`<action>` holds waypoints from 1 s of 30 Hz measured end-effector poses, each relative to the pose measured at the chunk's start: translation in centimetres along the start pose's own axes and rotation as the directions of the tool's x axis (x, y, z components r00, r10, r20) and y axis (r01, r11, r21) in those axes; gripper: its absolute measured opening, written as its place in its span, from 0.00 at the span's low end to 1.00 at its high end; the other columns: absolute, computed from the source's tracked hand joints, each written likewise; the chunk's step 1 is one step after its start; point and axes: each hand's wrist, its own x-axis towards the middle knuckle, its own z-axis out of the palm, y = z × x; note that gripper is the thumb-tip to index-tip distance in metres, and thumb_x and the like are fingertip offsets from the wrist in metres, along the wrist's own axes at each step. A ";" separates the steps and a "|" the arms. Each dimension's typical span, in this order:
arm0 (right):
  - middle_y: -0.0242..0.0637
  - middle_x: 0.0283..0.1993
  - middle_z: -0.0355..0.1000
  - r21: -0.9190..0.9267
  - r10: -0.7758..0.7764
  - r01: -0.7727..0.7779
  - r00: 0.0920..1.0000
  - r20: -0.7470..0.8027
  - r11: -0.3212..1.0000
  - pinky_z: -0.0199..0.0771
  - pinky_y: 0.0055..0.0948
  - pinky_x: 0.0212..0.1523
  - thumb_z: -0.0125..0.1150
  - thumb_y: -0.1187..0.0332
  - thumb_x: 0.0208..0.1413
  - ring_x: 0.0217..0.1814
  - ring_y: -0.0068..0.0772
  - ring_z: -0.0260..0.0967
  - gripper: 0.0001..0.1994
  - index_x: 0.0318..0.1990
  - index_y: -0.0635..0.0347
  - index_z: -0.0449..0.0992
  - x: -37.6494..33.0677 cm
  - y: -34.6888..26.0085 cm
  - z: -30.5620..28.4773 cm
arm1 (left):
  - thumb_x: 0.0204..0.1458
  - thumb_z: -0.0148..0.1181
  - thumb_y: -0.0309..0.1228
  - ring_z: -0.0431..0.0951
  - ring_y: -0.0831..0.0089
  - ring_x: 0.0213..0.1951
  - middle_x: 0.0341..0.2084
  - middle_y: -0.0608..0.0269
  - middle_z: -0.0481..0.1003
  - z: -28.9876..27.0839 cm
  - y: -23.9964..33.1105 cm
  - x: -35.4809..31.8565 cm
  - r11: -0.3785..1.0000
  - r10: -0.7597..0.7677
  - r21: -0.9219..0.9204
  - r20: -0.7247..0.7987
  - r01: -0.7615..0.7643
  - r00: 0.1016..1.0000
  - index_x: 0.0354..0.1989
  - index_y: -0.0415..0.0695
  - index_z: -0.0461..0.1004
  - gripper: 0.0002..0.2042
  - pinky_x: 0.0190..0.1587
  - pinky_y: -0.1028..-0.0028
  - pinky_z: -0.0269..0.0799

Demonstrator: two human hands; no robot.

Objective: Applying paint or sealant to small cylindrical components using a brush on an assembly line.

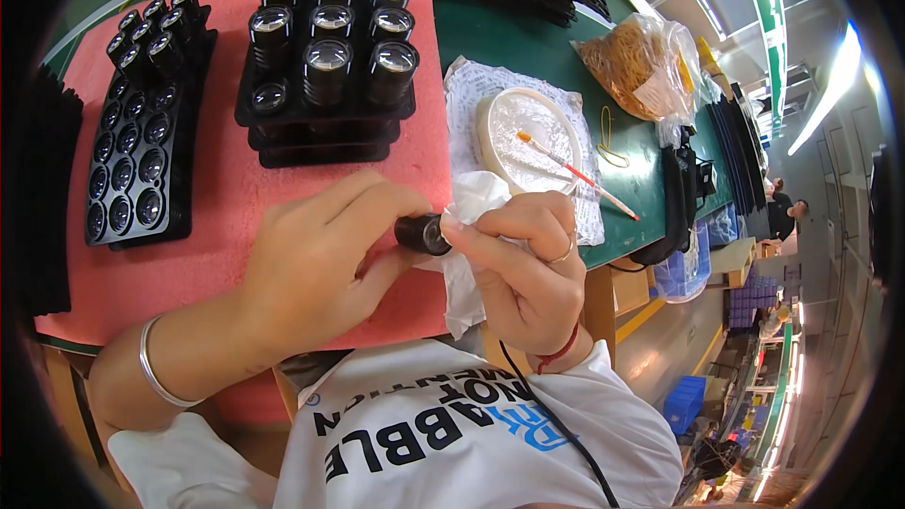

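Head view: at the right edge of the pink foam mat point(226, 170), the left hand point(316, 250) clamps a short black cylindrical barrel point(413, 234); the right hand point(533, 269) pinches crumpled white tissue point(464, 297) beside it. Slipping tissue could let skin smudge its glass end point(437, 235).

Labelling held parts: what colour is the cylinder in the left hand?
The cylinder is black; it shows best in the head view.
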 end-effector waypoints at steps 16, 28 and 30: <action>0.24 0.29 0.64 0.018 -0.017 0.018 1.000 -0.013 1.000 0.50 0.27 0.37 0.58 0.77 0.29 0.32 0.26 0.58 0.18 0.36 0.57 0.77 -0.3 -0.2 -0.4 | 0.32 0.61 0.19 0.72 0.67 0.22 0.26 0.63 0.70 0.3 0.1 -0.1 0.999 0.019 -0.033 -0.083 -0.022 0.996 0.34 0.44 0.70 0.16 0.21 0.74 0.67; 0.32 0.28 0.64 0.392 0.127 -0.078 0.987 -0.101 0.917 0.58 0.23 0.33 0.56 0.83 0.37 0.30 0.28 0.59 0.14 0.36 0.62 0.76 -1.4 0.5 -1.4 | 0.34 0.56 0.14 0.74 0.70 0.25 0.33 0.61 0.72 -0.2 -0.3 0.7 0.970 -0.013 -0.242 -0.054 0.000 0.998 0.38 0.41 0.70 0.18 0.22 0.78 0.70; 0.32 0.28 0.64 0.414 0.153 -0.103 0.984 -0.088 0.904 0.58 0.23 0.33 0.55 0.84 0.38 0.30 0.28 0.59 0.14 0.36 0.63 0.76 -1.4 0.3 -1.3 | 0.34 0.55 0.13 0.75 0.71 0.25 0.33 0.61 0.72 -0.2 -0.2 0.6 0.962 -0.029 -0.274 -0.048 0.015 0.998 0.39 0.41 0.70 0.19 0.23 0.78 0.70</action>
